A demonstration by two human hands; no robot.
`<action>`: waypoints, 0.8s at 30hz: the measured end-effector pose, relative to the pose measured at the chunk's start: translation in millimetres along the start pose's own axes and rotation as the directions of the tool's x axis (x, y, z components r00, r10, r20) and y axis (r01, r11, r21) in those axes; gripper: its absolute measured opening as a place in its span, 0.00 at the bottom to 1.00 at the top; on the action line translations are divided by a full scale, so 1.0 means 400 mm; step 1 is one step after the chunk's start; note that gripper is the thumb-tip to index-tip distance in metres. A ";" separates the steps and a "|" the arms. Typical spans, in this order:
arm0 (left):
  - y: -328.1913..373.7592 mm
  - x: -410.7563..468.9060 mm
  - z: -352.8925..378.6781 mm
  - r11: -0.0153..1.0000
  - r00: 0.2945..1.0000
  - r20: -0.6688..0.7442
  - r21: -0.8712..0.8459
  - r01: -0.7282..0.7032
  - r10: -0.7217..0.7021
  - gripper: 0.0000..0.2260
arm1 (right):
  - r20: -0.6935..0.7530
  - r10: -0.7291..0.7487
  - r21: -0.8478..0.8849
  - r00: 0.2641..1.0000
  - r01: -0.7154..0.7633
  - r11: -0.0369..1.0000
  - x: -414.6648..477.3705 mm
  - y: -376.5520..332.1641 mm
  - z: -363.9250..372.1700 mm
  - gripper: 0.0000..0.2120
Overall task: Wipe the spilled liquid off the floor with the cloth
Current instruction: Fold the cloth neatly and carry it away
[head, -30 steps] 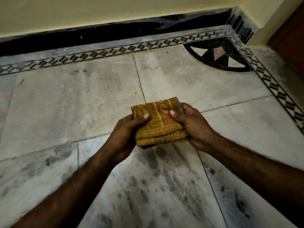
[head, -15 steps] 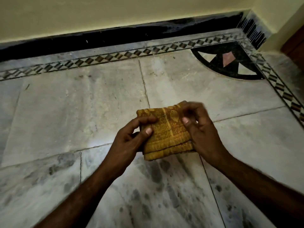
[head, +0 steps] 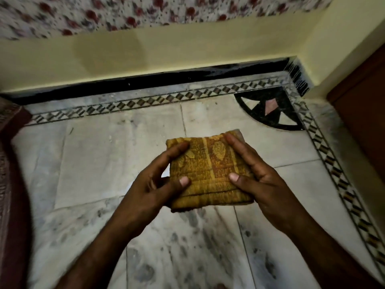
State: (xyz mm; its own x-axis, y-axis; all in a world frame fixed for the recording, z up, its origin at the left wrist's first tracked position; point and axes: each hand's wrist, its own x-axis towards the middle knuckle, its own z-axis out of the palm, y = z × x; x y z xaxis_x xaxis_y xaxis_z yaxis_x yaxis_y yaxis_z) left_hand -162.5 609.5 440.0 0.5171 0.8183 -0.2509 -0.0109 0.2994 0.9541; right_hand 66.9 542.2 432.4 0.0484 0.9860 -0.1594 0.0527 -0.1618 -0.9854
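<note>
A folded yellow-brown patterned cloth [head: 210, 170] is held flat above the marble floor [head: 100, 159], in the middle of the view. My left hand [head: 154, 184] holds its left edge, thumb on top and fingers along the side. My right hand [head: 256, 180] holds its right edge, thumb on top near the front, fingers stretched along the far side. Both hands pinch the cloth between thumb and fingers. I cannot make out any spilled liquid; the near slabs carry dark grey mottling [head: 187, 243].
A black skirting [head: 166, 82] and a yellow wall run along the back, with a diamond-pattern border [head: 145, 101] in the floor. A black inlay [head: 270, 111] fills the far right corner. A brown door [head: 362, 113] stands at right. Dark fabric [head: 10, 163] edges the left.
The view has tilted up, showing more wall and a floral fabric at the top. Both hands have shifted their grip; the cloth now lies flatter and more spread between them.
</note>
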 end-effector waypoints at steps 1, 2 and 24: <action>0.070 -0.020 0.024 1.000 1.000 0.000 -0.003 -0.013 0.013 0.26 | -0.012 -0.001 -0.014 1.000 0.001 1.000 -0.026 -0.074 -0.012 0.31; 0.132 -0.040 0.049 1.000 1.000 0.001 0.004 -0.018 0.018 0.26 | -0.037 0.005 -0.024 0.999 -0.006 1.000 -0.049 -0.136 -0.017 0.31; 1.068 -0.925 0.557 0.973 0.972 0.208 0.176 -0.151 0.113 0.32 | -0.153 -0.113 0.029 0.982 0.119 0.992 -1.023 -1.203 -0.078 0.38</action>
State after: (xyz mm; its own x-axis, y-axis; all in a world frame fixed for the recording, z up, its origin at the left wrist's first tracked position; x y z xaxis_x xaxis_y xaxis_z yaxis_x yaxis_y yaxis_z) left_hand -167.7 325.1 977.0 0.6795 0.7266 -0.1022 0.0623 0.0816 0.9947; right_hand 53.0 215.3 973.6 0.1938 0.9804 -0.0357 0.0289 -0.0421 -0.9987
